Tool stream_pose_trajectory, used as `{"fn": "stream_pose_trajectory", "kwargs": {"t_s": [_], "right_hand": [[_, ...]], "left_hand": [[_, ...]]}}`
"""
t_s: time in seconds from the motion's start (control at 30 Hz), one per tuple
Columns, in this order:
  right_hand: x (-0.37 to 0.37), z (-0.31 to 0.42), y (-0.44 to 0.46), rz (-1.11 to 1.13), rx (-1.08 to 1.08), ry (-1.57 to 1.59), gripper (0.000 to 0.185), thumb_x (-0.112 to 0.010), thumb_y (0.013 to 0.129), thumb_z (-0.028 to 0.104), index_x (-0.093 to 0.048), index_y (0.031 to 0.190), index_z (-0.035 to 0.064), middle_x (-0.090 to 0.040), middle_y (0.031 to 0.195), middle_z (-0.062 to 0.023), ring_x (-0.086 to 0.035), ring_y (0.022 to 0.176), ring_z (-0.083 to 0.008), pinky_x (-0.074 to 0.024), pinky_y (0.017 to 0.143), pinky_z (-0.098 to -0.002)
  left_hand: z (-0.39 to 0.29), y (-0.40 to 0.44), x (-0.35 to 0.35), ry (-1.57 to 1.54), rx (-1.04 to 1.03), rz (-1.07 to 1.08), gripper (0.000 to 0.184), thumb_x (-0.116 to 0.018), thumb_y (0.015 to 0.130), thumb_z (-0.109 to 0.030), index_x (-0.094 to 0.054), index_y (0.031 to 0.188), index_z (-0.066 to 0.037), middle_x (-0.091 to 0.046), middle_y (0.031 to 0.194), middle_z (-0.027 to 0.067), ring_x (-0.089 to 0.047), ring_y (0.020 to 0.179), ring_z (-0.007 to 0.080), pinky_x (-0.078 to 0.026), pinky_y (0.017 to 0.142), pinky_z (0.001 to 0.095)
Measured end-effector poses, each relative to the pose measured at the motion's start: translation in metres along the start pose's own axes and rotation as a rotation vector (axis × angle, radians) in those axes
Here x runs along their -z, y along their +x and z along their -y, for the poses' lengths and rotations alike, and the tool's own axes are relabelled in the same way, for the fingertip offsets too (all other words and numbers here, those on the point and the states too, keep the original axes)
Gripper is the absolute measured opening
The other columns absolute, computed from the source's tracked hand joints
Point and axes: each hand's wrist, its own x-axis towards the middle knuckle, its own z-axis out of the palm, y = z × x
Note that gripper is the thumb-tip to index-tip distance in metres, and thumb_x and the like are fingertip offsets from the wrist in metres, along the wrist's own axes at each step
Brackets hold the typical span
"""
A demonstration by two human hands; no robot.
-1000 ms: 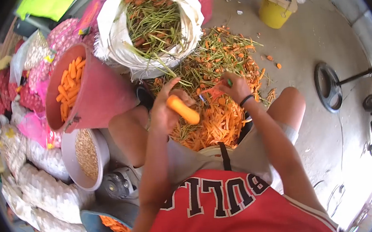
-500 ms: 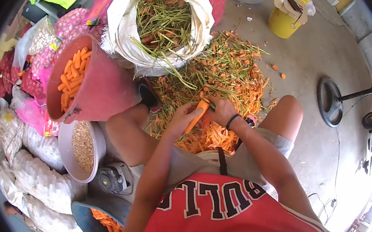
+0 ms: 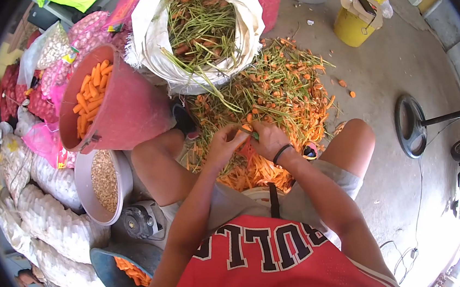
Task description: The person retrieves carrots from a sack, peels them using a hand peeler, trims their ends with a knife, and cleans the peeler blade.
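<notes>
My left hand (image 3: 225, 148) is closed around a carrot (image 3: 246, 126), whose end shows beyond the fingers; the rest is mostly hidden. My right hand (image 3: 271, 140) grips a small green-handled tool (image 3: 254, 135) against that end. Its blade is too small to make out, so I cannot tell whether it is a peeler or a knife. Orange carrot peelings (image 3: 260, 171) are heaped below both hands, between my knees. Beyond them spreads a pile of green stalks and cut carrot ends (image 3: 285, 92).
A white sack (image 3: 146, 28) of stalked carrots stands ahead. Left are a tilted red tub (image 3: 139, 110) of peeled carrots, a basin (image 3: 122, 172) of pale pieces, and a dark bucket (image 3: 100, 258) with carrots. A fan stand (image 3: 408, 126) and yellow bucket (image 3: 348, 29) are right.
The carrot has turned in my left hand, from lying lengthwise in plain sight to showing mainly its end. My right hand has shifted slightly left and down with the green-handled tool.
</notes>
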Motion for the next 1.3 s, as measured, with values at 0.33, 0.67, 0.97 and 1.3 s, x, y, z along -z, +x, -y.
{"fn": "stream_pose_trajectory", "kwargs": {"t_s": [0.33,0.67,0.97,1.3], "right_hand": [[-0.029,-0.054,0.022,0.299,-0.242,-0.204,0.036,-0.063,0.084,0.024,-0.061,0.116,0.0055,-0.066,0.103,-0.0232,-0.064,0.095,-0.0391,-0.0521,0.083,-0.0483],[-0.039,-0.054,0.013,0.531,-0.203,-0.223,0.038,-0.058,0.088,0.028,-0.064,0.119,0.0081,-0.069,0.097,-0.0204,-0.067,0.088,-0.0349,-0.0544,0.082,-0.045],[-0.021,-0.035,0.028,0.718,-0.234,-0.221,0.042,-0.059,0.09,0.03,-0.061,0.124,0.0061,-0.068,0.103,-0.0195,-0.067,0.094,-0.0323,-0.0549,0.083,-0.0443],[-0.051,-0.068,0.051,0.73,-0.214,-0.185,0.042,-0.059,0.089,0.035,-0.066,0.106,-0.002,-0.068,0.092,-0.0253,-0.067,0.087,-0.0378,-0.055,0.079,-0.0464]], "left_hand": [[-0.019,-0.011,0.007,-0.069,0.01,0.037,0.03,-0.071,0.088,-0.019,-0.064,0.111,-0.001,-0.066,0.093,0.0011,-0.06,0.081,0.007,-0.049,0.07,0.0231],[-0.133,0.078,0.204,-0.773,-0.603,-0.342,0.029,-0.056,0.095,-0.028,-0.054,0.111,-0.004,-0.06,0.091,0.0082,-0.062,0.086,0.0187,-0.052,0.075,0.0328],[-0.198,0.151,0.166,-0.27,-0.432,-0.467,0.029,-0.058,0.095,-0.022,-0.061,0.113,0.0,-0.063,0.098,0.0077,-0.063,0.087,0.0211,-0.053,0.08,0.0347],[-0.08,0.289,0.197,1.48,-0.027,-0.332,0.017,-0.061,0.081,-0.014,-0.069,0.094,-0.005,-0.069,0.094,0.0198,-0.066,0.092,0.0355,-0.053,0.08,0.0437]]}}
